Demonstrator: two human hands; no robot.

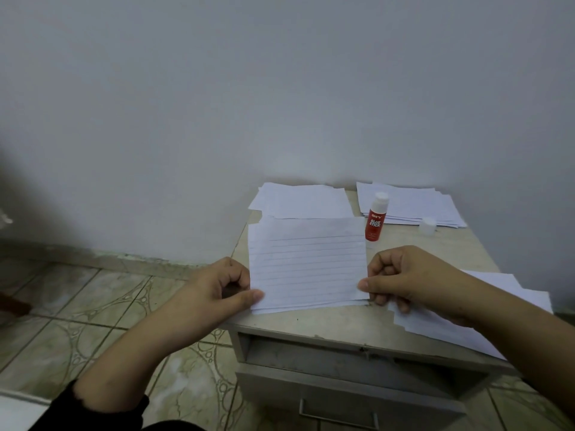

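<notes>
Dim, flat indoor light w/ bluish cast; soft shadows only, no glare. Slightly soft focus, wide-angle bending at edges.

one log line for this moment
left hand, right hand: pinch lined sheet edges | glue stick: upright behind | white cap: lying apart

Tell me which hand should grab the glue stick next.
Right, likely. The right hand pinches the lined sheet at its right edge, just in front of the uncapped glue stick. The left hand pinches the opposite edge and would have to cross the sheet.
</notes>
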